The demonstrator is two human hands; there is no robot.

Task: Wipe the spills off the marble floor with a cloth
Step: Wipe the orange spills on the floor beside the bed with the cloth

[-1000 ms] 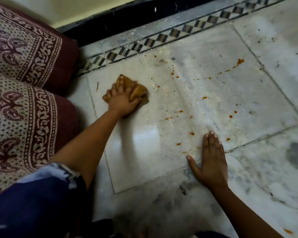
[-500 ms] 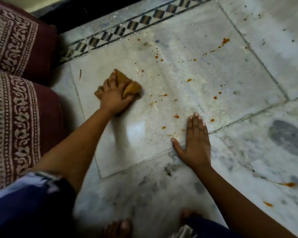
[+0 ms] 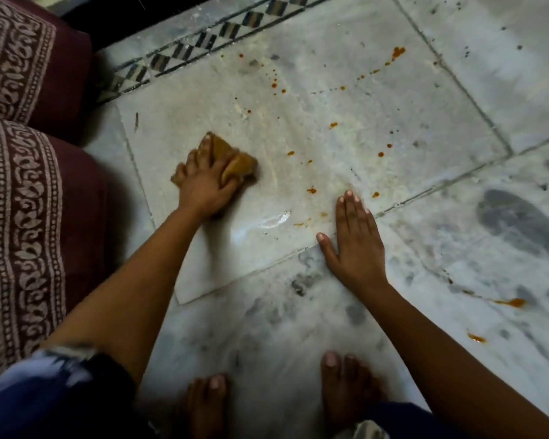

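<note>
While right hand (image 3: 354, 245) rests flat, left hand (image 3: 205, 182) presses cloth (image 3: 235, 161).

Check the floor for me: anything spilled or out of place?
Yes. Orange drops spatter the marble tile right of the cloth under the left hand, trailing to its far corner. Two more orange streaks lie on the next tile, right of the right hand.

Pale, grey-veined marble floor (image 3: 330, 312), crossed by dark joints, edged far off by a checkered border strip (image 3: 203, 42). Orange spills (image 3: 311, 190) scattered over the middle slab. There too, a brown cloth (image 3: 240, 164) gripped under the left hand (image 3: 203, 185); right hand (image 3: 355, 239) flat nearby. Bare feet (image 3: 206, 403) at the near edge; patterned cushions (image 3: 19, 217) left.
</note>
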